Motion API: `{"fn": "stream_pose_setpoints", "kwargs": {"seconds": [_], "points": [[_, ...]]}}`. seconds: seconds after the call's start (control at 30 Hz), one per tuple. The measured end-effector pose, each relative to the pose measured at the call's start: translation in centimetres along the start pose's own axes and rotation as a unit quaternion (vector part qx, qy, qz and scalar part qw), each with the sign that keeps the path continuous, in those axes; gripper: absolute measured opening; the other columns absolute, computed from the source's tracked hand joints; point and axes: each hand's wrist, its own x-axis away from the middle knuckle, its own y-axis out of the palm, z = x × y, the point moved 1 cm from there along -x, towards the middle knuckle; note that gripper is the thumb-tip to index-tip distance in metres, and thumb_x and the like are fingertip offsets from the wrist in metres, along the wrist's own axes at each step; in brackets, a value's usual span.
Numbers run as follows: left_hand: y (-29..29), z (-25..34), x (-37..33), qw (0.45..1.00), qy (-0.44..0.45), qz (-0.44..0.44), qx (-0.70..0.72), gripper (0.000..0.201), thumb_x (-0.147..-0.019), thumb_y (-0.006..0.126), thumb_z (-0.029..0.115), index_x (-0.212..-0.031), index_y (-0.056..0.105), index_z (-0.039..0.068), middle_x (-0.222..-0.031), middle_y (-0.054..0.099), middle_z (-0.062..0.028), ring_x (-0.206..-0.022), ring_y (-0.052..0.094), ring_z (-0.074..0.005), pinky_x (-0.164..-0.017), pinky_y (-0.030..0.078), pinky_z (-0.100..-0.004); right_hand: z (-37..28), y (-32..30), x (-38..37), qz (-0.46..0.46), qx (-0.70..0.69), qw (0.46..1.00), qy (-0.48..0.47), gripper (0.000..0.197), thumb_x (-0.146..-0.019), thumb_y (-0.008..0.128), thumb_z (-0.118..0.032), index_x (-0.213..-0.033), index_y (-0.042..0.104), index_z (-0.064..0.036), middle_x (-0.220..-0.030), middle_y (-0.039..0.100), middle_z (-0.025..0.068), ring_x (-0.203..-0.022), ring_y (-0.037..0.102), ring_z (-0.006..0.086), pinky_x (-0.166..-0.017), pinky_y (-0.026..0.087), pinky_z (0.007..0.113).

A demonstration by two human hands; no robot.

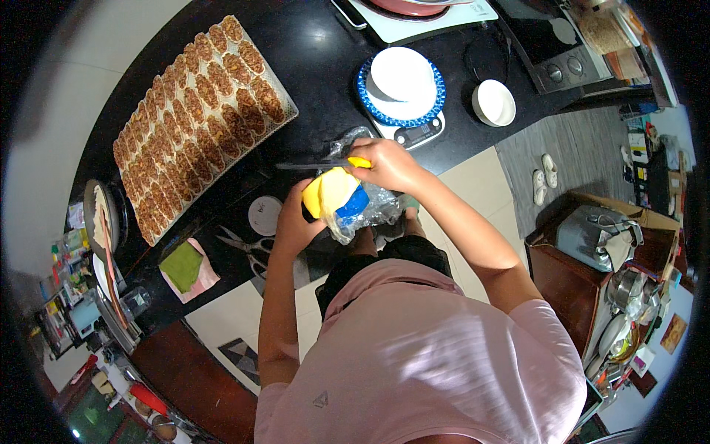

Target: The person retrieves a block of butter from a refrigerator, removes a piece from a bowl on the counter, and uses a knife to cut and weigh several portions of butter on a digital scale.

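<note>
My left hand [292, 222] is closed around a smooth yellow lump [329, 192], perhaps dough, at the counter's near edge. A smaller blue lump [353, 206] sits against its right side. Clear crinkled plastic film [382, 205] hangs around both lumps and under my right hand. My right hand [388, 164] grips the yellow handle of a knife [303, 165]; its dark blade points left, just above the yellow lump. Whether the blade touches the lump I cannot tell.
A tray of brown nutty pieces [200, 111] lies at the left. Beyond my hands, a white bowl [401, 74] rests on a blue-rimmed plate on a scale [421, 133]. Another white bowl [493, 103] stands right. Scissors [248, 244], a white disc [265, 215] and a green-and-pink cloth [185, 268] lie nearer.
</note>
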Motion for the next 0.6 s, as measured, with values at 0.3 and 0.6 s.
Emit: {"fn": "stream_pose_setpoints", "kwargs": {"seconds": [0.3,0.6], "points": [[-0.2,-0.3,-0.3,1.0,0.019,-0.012,0.015,0.075,-0.063,0.077,0.011,-0.13,0.042,0.007,-0.126,0.052,-0.0191,-0.118,0.05,-0.038,-0.099,0.04,-0.0441,0.6,0.0,-1.1,-0.04,0.043,0.998,-0.034,0.02,-0.075,0.069,-0.016,-0.084,0.066,0.0008,-0.083,0.065,0.0149,-0.072,0.064,0.0335,-0.063,0.051,0.04],[0.8,-2.6,-1.6,0.992,-0.017,0.007,0.126,0.075,-0.065,0.085,0.015,-0.127,0.044,0.005,-0.118,0.057,-0.0108,-0.109,0.056,-0.0226,-0.093,0.045,-0.0365,1.9,3.0,6.2,0.086,-0.135,0.955,0.248,0.035,-0.084,0.07,-0.034,-0.073,0.061,-0.0016,-0.059,0.058,0.0134,-0.05,0.053,0.0192,-0.052,0.044,0.036]]}}
